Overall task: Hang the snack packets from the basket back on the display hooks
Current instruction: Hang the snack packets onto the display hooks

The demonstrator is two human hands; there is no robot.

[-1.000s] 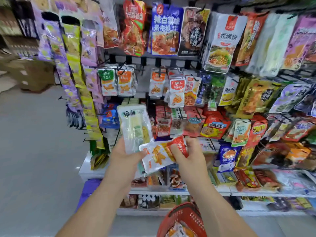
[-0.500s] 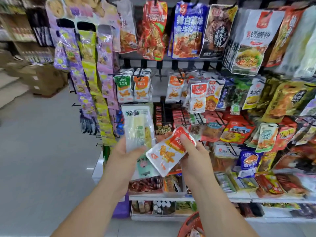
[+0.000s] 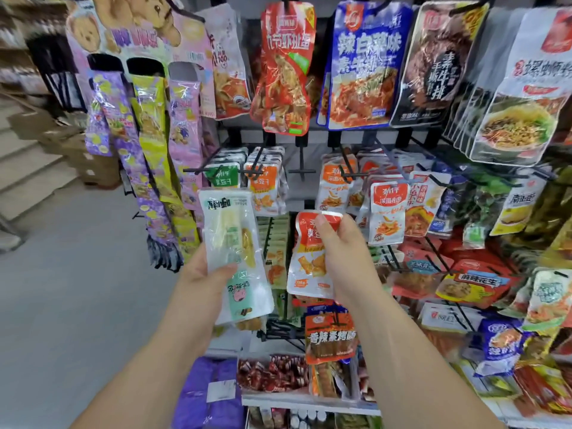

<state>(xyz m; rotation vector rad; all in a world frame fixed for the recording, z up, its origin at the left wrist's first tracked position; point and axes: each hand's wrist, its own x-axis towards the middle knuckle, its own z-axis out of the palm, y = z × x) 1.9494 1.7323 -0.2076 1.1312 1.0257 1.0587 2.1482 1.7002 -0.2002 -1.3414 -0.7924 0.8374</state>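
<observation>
Before the snack rack (image 3: 295,193), the left hand (image 3: 201,280) and the right hand (image 3: 346,258) are up at mid height, side by side and apart. The left hand grips a long clear packet (image 3: 232,230) upright, thumb curled over its lower front, fingers hidden behind it. A mint-green packet (image 3: 244,300) with a pink pig on it sits behind the clear one in the same grip and sticks out below. The right hand pinches a red-and-white packet (image 3: 309,267) near its red top, thumb on the front, fingers curled behind, so the packet hangs upright. Just above the gap between the two hands a black hook (image 3: 301,168) juts from the rack with nothing on it. Orange packets (image 3: 263,187) hang to its left and orange-and-white packets (image 3: 335,187) to its right. Farther right hang small packets (image 3: 388,212) coloured like the one in the right hand. A big red bag (image 3: 286,66) and a blue bag (image 3: 362,63) hang in the top row. Purple bags (image 3: 210,394) lie on the low shelf, beside the grey floor (image 3: 62,274)
</observation>
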